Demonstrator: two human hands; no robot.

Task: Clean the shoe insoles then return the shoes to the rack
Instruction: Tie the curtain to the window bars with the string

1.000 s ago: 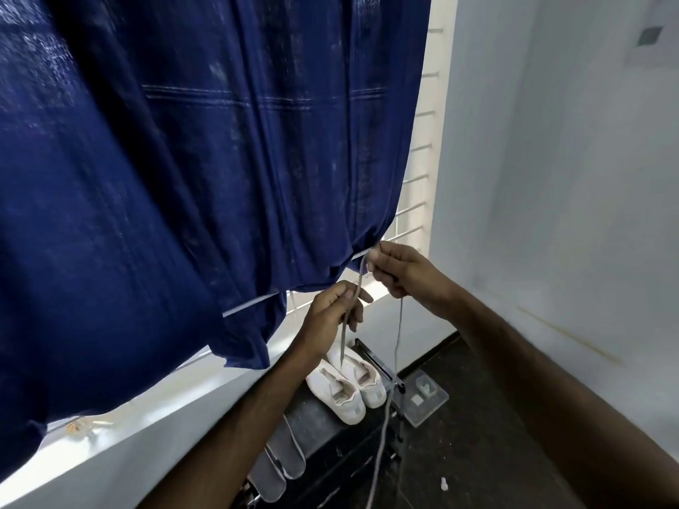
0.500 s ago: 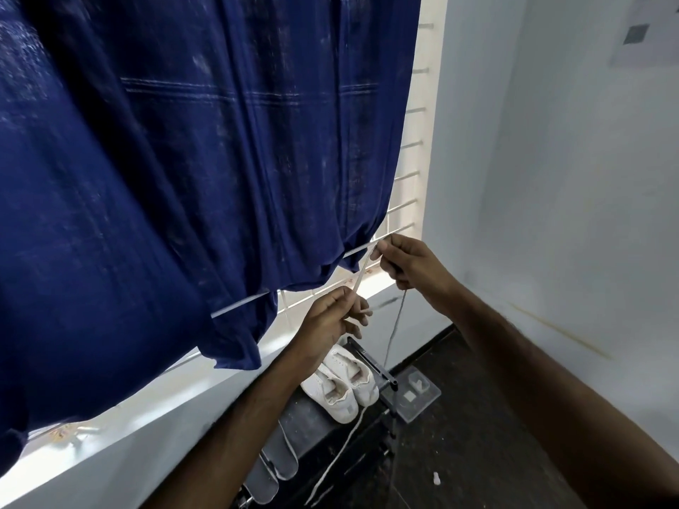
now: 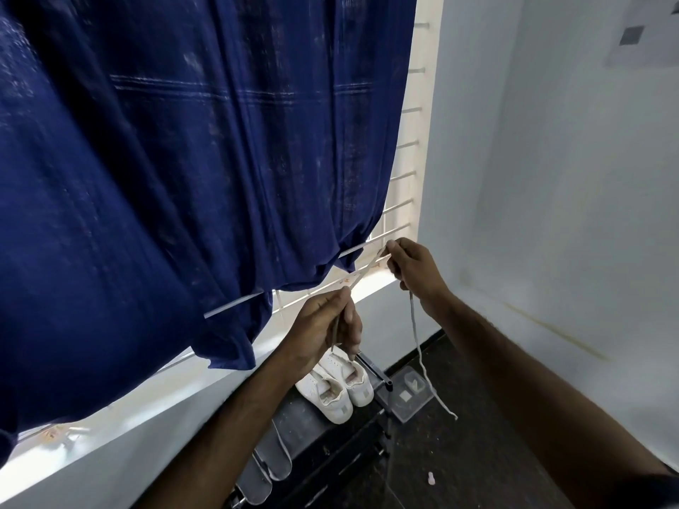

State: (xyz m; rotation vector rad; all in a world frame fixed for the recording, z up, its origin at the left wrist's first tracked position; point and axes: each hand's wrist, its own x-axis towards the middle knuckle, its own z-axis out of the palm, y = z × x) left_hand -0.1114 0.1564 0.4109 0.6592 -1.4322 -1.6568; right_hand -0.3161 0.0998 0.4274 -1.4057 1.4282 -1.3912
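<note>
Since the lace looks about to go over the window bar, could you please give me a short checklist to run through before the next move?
1. Left hand grips the lace: ok, pinched between the fingers.
2. Right hand grips the lace: ok, held at its upper end by the window bar.
3. Stretch between the hands is taut: ok, it runs straight.
4. Loose end clear of snags: ok, it hangs free from the right hand, over the floor.
5. Shoes on the rack: ok, both white shoes sit side by side on top.
6. Insoles clean: cannot tell.
</note>
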